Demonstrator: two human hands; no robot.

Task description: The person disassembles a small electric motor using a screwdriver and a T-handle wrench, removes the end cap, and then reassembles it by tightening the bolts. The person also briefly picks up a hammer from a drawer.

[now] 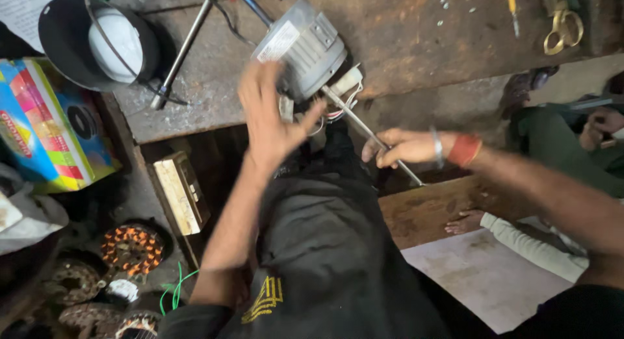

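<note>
Pale rectangular label (279,41) atop grey motor (309,46)

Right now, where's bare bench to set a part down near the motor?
Free: worn benchtop between grey motor and scissors, bar a few small bits. Crowded: left of motor, rod and black bowl; front edge, left hand, right hand on shaft.

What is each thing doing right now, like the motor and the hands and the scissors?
Electric motor: lying on its side at the bench edge, wires hanging out.
Motor shaft: sticking out toward the person, gripped.
Right hand: closed around the shaft.
Left hand: open, fingers spread, blurred, against the motor.
Scissors: lying on the bench, untouched.
Cardboard box: closed, tilted.
</note>
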